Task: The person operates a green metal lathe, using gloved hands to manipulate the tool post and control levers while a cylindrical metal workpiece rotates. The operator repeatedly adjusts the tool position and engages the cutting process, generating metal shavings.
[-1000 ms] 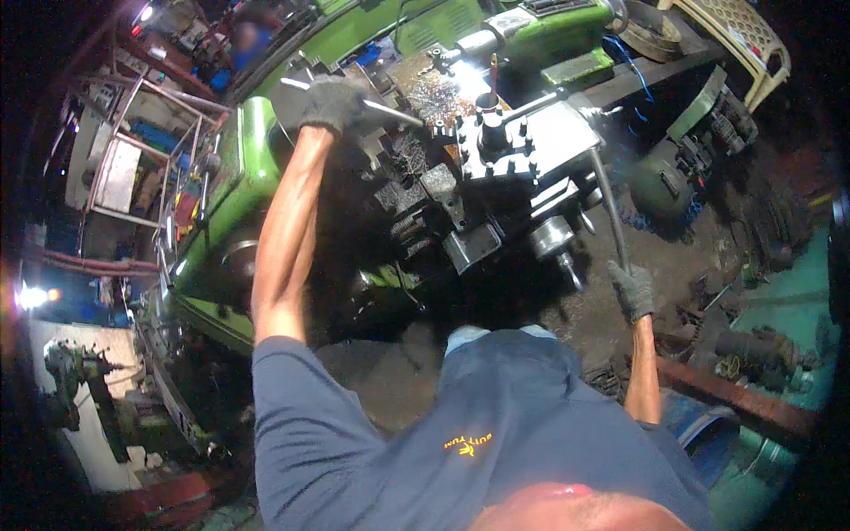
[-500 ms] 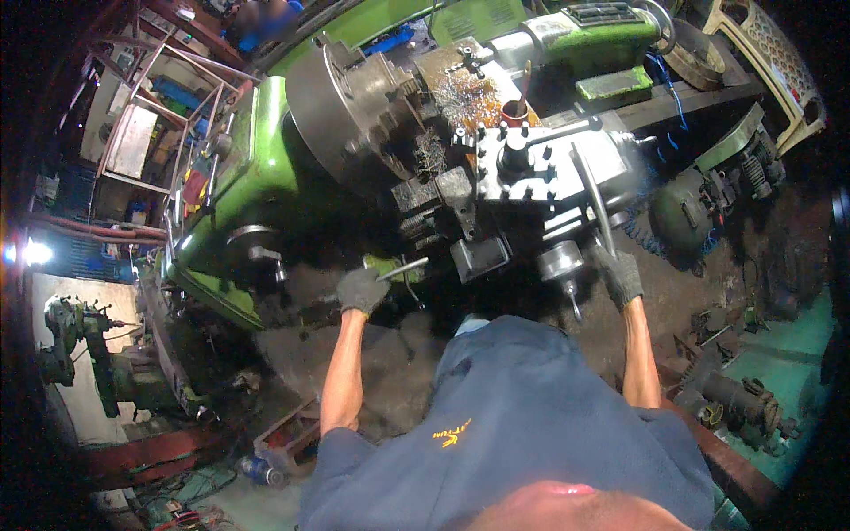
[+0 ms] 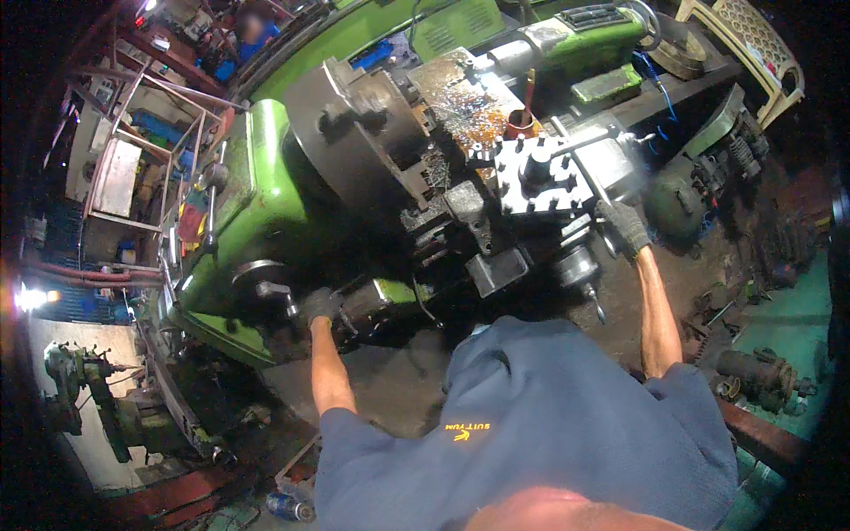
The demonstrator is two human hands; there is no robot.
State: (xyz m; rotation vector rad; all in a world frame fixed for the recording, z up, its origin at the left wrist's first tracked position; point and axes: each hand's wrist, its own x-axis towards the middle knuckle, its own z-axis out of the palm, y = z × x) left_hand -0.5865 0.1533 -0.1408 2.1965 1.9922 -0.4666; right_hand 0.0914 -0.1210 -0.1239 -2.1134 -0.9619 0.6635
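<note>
My gloved right hand is closed round the lower end of a long metal bar, which slants up past the square tool post of a green lathe. Below that hand is a round handwheel with a crank handle. My gloved left hand reaches to the lathe's dark front, beside a small crank. Shadow hides its fingers, so what it holds, if anything, does not show. Behind the tool post, the large chuck looks smeared.
Metal chips lie on a brown-stained plate behind the tool post. A red pot with a brush-like stick stands there. At right sit a dark green motor-like unit and a pale plastic chair. Another person is at the far left.
My left hand has moved left and down, and the metal rod seen at it before no longer shows. My right hand has shifted up with the long bar. The view has tilted slightly.
</note>
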